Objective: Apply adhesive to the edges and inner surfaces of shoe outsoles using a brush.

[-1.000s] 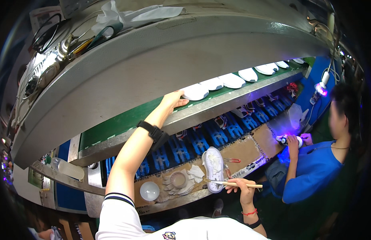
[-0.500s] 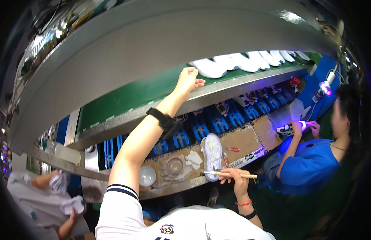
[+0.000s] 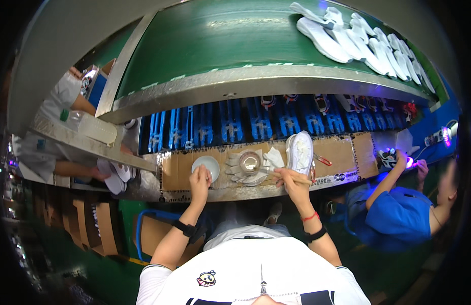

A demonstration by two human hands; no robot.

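My right hand gripped the brush, tip near the cup's 4 o'clock; couldn't tell if touching. Likely step: loading the brush. Next move probably called for lifting the tip clear and bringing it over the sole, 12 o'clock from that hand. My left hand, fingers curled, was at the bowl's 6 o'clock; couldn't tell if it held anything. Sole lay white, lengthwise roughly 12-to-6, patchy within its rim.

Cardboard covers bench; on it: white bowl, gloves, sole pair, red-handled tool. Green belt carries white soles.
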